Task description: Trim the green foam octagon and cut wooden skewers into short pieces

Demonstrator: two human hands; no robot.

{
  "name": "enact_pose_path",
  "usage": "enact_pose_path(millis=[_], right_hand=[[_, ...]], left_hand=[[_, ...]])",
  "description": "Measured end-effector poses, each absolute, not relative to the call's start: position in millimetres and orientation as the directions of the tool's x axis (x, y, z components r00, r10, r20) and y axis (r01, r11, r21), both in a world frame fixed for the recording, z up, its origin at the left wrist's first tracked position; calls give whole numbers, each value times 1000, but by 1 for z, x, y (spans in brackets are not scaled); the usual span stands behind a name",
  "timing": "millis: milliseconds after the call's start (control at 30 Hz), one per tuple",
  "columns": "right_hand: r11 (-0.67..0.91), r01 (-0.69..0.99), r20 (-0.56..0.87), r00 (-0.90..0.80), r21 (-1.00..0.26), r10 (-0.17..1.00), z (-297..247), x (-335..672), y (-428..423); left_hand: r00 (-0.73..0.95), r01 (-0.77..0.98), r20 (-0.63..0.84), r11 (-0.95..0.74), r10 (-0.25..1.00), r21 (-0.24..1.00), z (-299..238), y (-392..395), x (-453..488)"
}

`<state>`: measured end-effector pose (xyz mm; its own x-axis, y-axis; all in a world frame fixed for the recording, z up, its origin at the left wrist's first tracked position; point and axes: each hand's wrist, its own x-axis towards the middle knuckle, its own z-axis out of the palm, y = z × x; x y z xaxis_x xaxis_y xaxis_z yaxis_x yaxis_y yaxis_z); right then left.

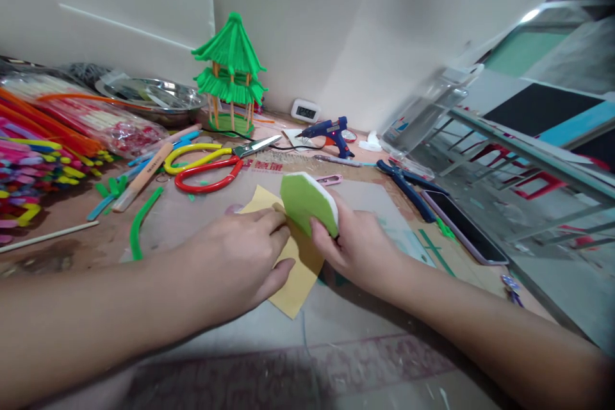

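My right hand [358, 240] grips a green piece with a white edge [307, 202], thumb on its green face. The piece has cut corners and is held tilted above a sheet of yellow paper [295, 288]. On that paper lies my left hand [245, 250], fingers bent over its upper part and thumb apart. The left fingertips are close to the piece's lower left edge; whether they touch it I cannot tell. Behind the hands are scissors with red and yellow handles [209, 182] and a pink cutter [329, 179].
A green model pavilion [234, 70] stands at the back, with a blue glue gun [331, 134] and a small clock [305, 110] to its right. Bundled pipe cleaners [36, 173] and a metal bowl [158, 99] are at left. Pliers [408, 186] and a phone [461, 224] lie at right.
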<state>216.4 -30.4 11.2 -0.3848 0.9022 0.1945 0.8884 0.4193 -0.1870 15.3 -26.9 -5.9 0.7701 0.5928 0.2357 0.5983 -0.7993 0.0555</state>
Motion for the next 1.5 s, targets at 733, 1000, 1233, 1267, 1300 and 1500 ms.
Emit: enact_pose_path(millis=[733,1000,1233,1267,1300,1500], right_hand=[[395,878,74,-390,-269,918,26,229,-52],[406,859,44,-414,-312,909,26,230,-44],[391,879,106,-377,-272,920,25,233,-51],[386,884,120,-367,-264,923,23,231,-47],[390,882,107,-375,-265,921,23,230,-43],[286,779,-53,-377,-558,925,42,239,-42]], left_hand=[[776,596,238,-803,584,25,-4,-29,15],[768,599,249,-799,591,49,-8,-29,16],[774,601,212,-797,597,49,-4,-30,16],[773,602,218,-797,596,47,-4,-30,16],[771,603,223,-796,596,45,-5,-30,16],[775,600,238,-800,585,14,-4,-30,16]])
